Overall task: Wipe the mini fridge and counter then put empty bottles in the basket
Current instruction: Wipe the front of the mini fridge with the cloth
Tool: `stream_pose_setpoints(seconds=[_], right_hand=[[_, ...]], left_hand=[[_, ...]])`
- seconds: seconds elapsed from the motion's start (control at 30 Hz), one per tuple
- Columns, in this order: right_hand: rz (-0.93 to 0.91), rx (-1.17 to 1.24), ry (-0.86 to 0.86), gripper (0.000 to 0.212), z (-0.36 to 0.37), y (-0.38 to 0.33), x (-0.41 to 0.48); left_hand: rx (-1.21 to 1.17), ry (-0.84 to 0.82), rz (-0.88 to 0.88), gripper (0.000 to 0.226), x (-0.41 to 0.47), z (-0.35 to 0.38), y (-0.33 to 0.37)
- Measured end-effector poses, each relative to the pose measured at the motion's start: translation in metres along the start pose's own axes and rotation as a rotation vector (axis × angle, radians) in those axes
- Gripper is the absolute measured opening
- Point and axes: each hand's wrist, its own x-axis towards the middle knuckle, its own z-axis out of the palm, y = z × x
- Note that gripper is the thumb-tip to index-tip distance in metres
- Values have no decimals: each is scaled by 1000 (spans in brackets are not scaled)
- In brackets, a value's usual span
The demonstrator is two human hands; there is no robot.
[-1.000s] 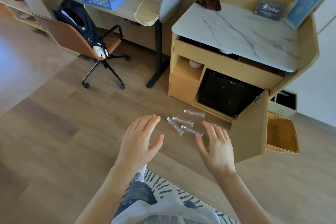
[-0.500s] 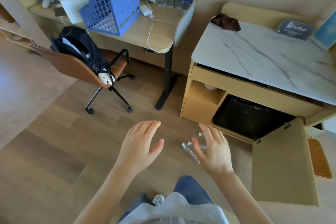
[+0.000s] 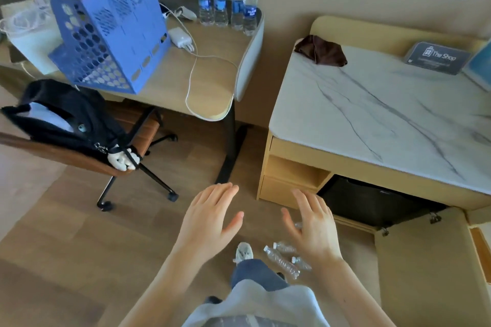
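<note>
Marble-topped counter stands at two o'clock with a brown cloth bunched on its far corner, and the black mini fridge sits in the cabinet beneath, its door swung open. Both the left hand and right hand hover spread wide and empty above the floor, where crushed empty bottles lie at six o'clock near the person's shoe. I'd say wiping hasn't begun; the next move calls for reaching up to one o'clock for that cloth.
</note>
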Motion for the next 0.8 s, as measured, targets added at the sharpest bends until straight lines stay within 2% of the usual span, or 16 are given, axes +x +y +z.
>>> stream_pose_setpoints(seconds=[0.2,0.37,0.53,0.8], right_hand=[[-4,5,92,46,-12,14,123],[95,11,166,47,-10,22,199],[162,-24,217,50,4,35,252],[353,-84,204,50,17,42,348]], left_hand=[[-15,38,69,53,129,-28,-14],[-4,15,140,55,219,-35,-23],[-38,-55,230,55,295,-14,-36],[-126,-109,362,53,425,8,-71]])
